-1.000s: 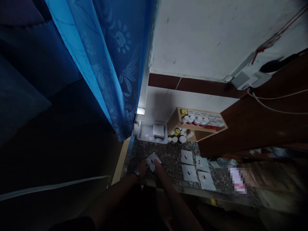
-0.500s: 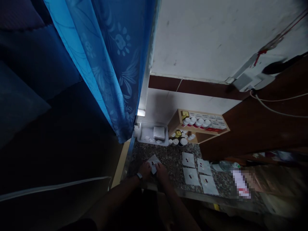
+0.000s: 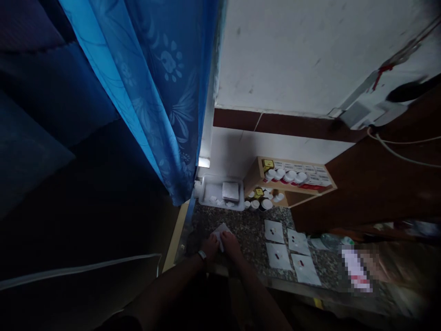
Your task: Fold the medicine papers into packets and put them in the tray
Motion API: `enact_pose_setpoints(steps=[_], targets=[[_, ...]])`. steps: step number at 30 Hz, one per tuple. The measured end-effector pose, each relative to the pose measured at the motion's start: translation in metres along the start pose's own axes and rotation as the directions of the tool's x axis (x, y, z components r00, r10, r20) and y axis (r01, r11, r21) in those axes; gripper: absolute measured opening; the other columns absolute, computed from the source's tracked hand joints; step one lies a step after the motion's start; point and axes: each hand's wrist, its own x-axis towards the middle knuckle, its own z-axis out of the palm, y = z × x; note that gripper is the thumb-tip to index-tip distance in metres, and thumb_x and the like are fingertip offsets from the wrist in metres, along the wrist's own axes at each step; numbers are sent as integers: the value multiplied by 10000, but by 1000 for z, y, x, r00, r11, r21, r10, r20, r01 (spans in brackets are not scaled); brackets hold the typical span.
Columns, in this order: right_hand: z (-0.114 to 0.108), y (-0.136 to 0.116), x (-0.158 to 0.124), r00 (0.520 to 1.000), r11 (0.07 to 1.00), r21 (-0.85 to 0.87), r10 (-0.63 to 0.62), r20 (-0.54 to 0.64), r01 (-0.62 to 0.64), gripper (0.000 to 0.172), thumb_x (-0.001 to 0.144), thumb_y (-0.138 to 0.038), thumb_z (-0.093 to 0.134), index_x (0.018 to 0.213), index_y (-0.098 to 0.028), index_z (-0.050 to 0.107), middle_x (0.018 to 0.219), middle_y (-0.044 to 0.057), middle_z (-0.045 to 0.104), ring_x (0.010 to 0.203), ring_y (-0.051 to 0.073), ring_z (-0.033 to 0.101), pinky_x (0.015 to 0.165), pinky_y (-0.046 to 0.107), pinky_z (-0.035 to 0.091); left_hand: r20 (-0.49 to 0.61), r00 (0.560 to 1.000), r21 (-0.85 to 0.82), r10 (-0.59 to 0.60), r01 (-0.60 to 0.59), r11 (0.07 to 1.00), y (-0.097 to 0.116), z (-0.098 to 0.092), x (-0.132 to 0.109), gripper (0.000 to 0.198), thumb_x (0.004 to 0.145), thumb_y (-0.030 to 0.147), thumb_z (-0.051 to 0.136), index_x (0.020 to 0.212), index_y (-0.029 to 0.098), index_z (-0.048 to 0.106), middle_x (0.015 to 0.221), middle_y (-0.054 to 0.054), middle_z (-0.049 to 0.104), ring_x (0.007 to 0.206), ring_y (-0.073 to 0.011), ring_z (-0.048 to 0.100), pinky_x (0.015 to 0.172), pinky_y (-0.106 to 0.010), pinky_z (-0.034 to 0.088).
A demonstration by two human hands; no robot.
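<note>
Both my hands rest on a speckled stone counter (image 3: 248, 232), pressed together over a small white paper square (image 3: 220, 230). My left hand (image 3: 210, 245), with a watch at the wrist, covers the paper's left side. My right hand (image 3: 230, 243) covers its right side. The fingers of both are curled onto the paper, which is mostly hidden beneath them. Several more white paper squares (image 3: 287, 255), each with small dark pills on it, lie flat to the right.
A white tray (image 3: 220, 195) with a folded white pad stands at the counter's back. Beside it a wooden rack (image 3: 292, 181) holds white-capped bottles. A blue curtain (image 3: 155, 101) hangs at the left. A clear bottle (image 3: 332, 239) lies at the right, under a dark wooden panel.
The paper lay more open with its pills showing; my hands have closed in over it and now cover most of it. The view has drifted slightly.
</note>
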Motion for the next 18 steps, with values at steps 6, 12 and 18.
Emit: enact_pose_setpoints(steps=[6, 12, 18], targets=[[14, 18, -23, 988, 982, 146, 131, -85, -118, 430, 781, -99, 411, 1152, -185, 612, 1187, 98, 613, 1098, 200, 542, 945, 321, 395, -71, 997, 109, 26, -18, 994, 7, -3, 3, 326, 932, 197, 356, 1180, 123, 555, 1253, -166, 513, 1198, -289, 409, 1043, -578, 231], [14, 18, -36, 991, 986, 126, 118, -64, -110, 409, 785, -97, 415, 1123, -181, 630, 1243, 105, 579, 1142, 198, 513, 976, 319, 372, -32, 977, 160, 211, -204, 966, -11, 3, 14, 260, 928, 153, 378, 1046, 108, 606, 1038, -134, 613, 1020, -244, 525, 932, -434, 390], [15, 15, -35, 986, 972, 213, 123, -109, -98, 408, 751, -42, 412, 1061, -162, 648, 1203, 99, 604, 1127, 212, 523, 976, 313, 383, -60, 993, 23, 100, -98, 995, -22, 6, 20, 202, 891, 145, 441, 916, 130, 641, 964, -103, 634, 916, -198, 567, 801, -322, 465]])
